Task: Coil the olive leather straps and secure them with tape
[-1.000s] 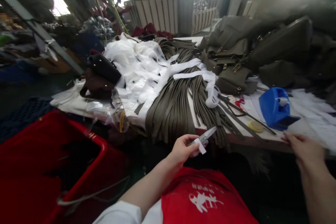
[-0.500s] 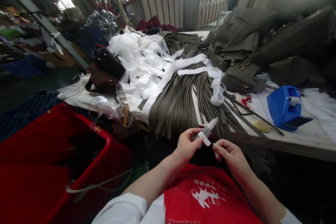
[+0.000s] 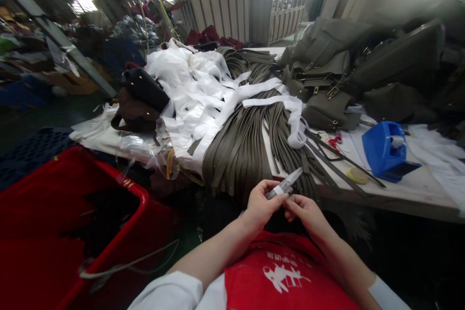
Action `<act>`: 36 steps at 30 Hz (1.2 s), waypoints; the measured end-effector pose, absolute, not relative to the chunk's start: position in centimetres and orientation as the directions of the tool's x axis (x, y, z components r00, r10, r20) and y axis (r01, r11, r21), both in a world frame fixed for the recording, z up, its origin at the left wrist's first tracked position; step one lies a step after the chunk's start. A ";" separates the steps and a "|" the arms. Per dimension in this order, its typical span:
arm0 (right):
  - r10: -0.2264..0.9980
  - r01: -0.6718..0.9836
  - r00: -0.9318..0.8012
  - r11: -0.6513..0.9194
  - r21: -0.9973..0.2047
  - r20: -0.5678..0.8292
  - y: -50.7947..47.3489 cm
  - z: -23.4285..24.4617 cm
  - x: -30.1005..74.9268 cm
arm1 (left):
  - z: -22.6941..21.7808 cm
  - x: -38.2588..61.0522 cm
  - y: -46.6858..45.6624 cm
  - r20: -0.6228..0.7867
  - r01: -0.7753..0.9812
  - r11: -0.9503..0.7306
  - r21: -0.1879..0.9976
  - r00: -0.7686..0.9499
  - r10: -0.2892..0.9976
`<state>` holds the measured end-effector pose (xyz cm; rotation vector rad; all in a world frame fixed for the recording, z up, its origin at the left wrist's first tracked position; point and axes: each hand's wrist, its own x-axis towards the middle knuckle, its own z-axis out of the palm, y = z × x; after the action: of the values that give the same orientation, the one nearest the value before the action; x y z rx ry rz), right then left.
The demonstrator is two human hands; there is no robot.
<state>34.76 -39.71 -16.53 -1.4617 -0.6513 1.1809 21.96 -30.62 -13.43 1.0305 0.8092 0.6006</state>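
My left hand (image 3: pixel 262 202) is closed around small metal thread snips (image 3: pixel 286 184), blades pointing up and to the right. A bit of white tape is wrapped on the snips near my fingers. My right hand (image 3: pixel 304 208) meets the left one, its fingertips pinched at the snips' handle and the tape. Both hands hover in front of my red apron, just below the table edge where a bundle of olive leather straps (image 3: pixel 247 145) hangs over.
White paper strips (image 3: pixel 203 92) lie heaped over the straps. Olive handbags (image 3: pixel 334 82) are piled at the back right. A blue tape dispenser (image 3: pixel 385 150) stands on the white table (image 3: pixel 407 193). A red plastic crate (image 3: pixel 65 223) sits at the left, a dark bag (image 3: pixel 140 99) behind it.
My right hand came in from the table edge at the right to meet the left hand at the snips. The loose white tape end now lies flatter against the snips.
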 end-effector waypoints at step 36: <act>0.834 0.189 0.552 -0.110 -0.976 0.013 -39.7 -15.4 37.4 | -13.0 22.6 -29.8 -0.073 -0.226 0.258 0.939 0.603 0.794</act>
<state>37.39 -39.68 -15.43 -1.6209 -0.8817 0.6884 22.61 -29.76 -13.02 1.1014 0.6200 0.7548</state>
